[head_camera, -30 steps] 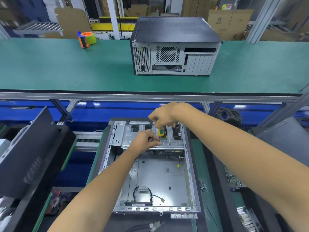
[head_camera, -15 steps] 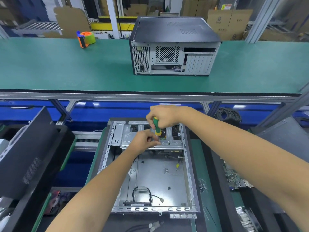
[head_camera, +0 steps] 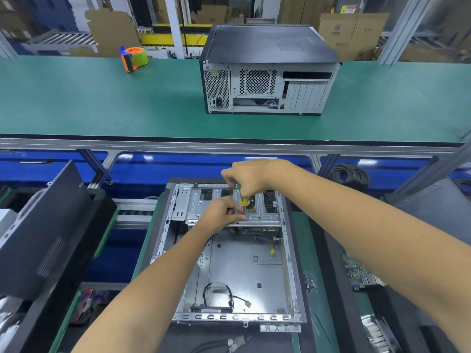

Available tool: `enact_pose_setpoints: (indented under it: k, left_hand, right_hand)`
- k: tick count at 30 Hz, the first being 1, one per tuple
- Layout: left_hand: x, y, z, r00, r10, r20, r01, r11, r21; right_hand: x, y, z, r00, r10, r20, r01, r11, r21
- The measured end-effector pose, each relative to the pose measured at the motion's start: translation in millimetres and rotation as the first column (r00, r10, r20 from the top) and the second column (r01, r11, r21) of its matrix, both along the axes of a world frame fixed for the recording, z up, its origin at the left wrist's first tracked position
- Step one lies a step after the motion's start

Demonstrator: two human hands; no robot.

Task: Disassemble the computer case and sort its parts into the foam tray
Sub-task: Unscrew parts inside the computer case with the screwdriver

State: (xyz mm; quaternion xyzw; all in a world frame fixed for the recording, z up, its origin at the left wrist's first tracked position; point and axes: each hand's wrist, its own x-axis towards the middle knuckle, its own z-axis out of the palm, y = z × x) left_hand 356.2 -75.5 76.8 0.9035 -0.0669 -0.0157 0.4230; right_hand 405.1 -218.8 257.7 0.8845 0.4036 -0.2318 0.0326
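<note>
The open computer case [head_camera: 229, 263] lies flat on the near bench with its drive cage [head_camera: 265, 212] at the far end, directly under both your hands. Your right hand [head_camera: 248, 178] grips the screwdriver [head_camera: 242, 197], shaft near upright and pointing down into the cage, while your left hand [head_camera: 224, 214], just nearer and left, pinches at the cage beside the tip. The screw itself cannot be made out; a second case [head_camera: 267, 70] stands well apart on the far conveyor.
</note>
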Motion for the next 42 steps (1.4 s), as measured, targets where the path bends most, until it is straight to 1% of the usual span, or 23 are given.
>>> enact_pose_setpoints:
  k: [2, 4, 7, 9, 10, 11, 14, 15, 16, 21, 23, 25, 26, 29, 32, 42]
  left_hand:
    - [-1, 0, 0, 1.0, -0.002, -0.007, 0.002, 1.0, -0.002]
    - [-1, 0, -1, 1.0, 0.0, -0.008, 0.0, 1.0, -0.016]
    - [-1, 0, 1, 1.0, -0.014, 0.005, 0.014, 1.0, -0.005]
    - [-1, 0, 1, 1.0, -0.015, 0.005, 0.015, 1.0, 0.006]
    - [-1, 0, 1, 1.0, -0.013, 0.002, 0.013, 1.0, 0.003]
    - [-1, 0, 1, 1.0, -0.012, 0.003, 0.012, 1.0, 0.0]
    - [-1, 0, 1, 1.0, -0.019, -0.001, 0.019, 1.0, 0.002]
    - [-1, 0, 1, 1.0, -0.018, -0.003, 0.018, 1.0, -0.002]
    - [-1, 0, 1, 1.0, -0.017, -0.003, 0.017, 1.0, -0.008]
    - [-1, 0, 2, 1.0, -0.021, 0.006, 0.021, 1.0, 0.0]
    - [-1, -1, 1, 1.0, -0.015, 0.001, 0.015, 1.0, -0.011]
    - [-2, -1, 1, 1.0, -0.014, -0.011, 0.014, 1.0, -0.019]
    - [-2, -1, 1, 1.0, -0.014, -0.015, 0.013, 1.0, -0.02]
    - [-1, -1, 1, 1.0, -0.013, -0.012, 0.013, 1.0, -0.014]
    - [-1, 0, 2, 1.0, -0.019, 0.001, 0.019, 1.0, 0.006]
    - [-1, 1, 1, 0.999, -0.051, 0.012, 0.051, 0.998, 0.027]
  right_hand:
    - [2, 0, -2, 0.989, -0.025, 0.145, 0.036, 0.997, -0.069]
    - [4, 0, -4, 0.984, -0.03, 0.173, 0.044, 0.996, -0.082]
    - [6, -2, -7, 0.995, 0.027, 0.099, -0.024, 0.999, -0.022]
    - [4, -5, -6, 0.999, 0.03, 0.012, -0.03, 0.998, 0.061]
    - [3, -7, -6, 1.0, 0.027, -0.007, -0.027, 0.997, 0.078]
    - [3, -8, -6, 1.0, 0.03, 0.011, -0.03, 0.997, 0.066]
    - [4, -7, -6, 0.978, 0.022, 0.205, -0.008, 0.998, -0.069]
    - [5, -5, -8, 0.969, 0.03, 0.244, -0.007, 0.995, -0.097]
    - [5, -4, -9, 0.969, 0.047, 0.244, -0.025, 0.995, -0.093]
    - [4, -7, -10, 0.996, 0.074, 0.058, -0.077, 0.996, 0.05]
    - [3, -7, -10, 0.991, 0.077, 0.11, -0.078, 0.997, 0.007]
    - [4, -5, -11, 0.968, 0.086, 0.237, -0.063, 0.993, -0.105]
    - [6, -5, -12, 0.96, 0.103, 0.262, -0.07, 0.989, -0.132]
    - [7, -6, -14, 0.968, 0.142, 0.207, -0.137, 0.99, -0.039]
    - [6, -10, -15, 0.976, 0.133, 0.175, -0.144, 0.988, 0.054]
    - [15, -19, -14, 0.968, 0.107, 0.227, -0.125, 0.99, 0.066]
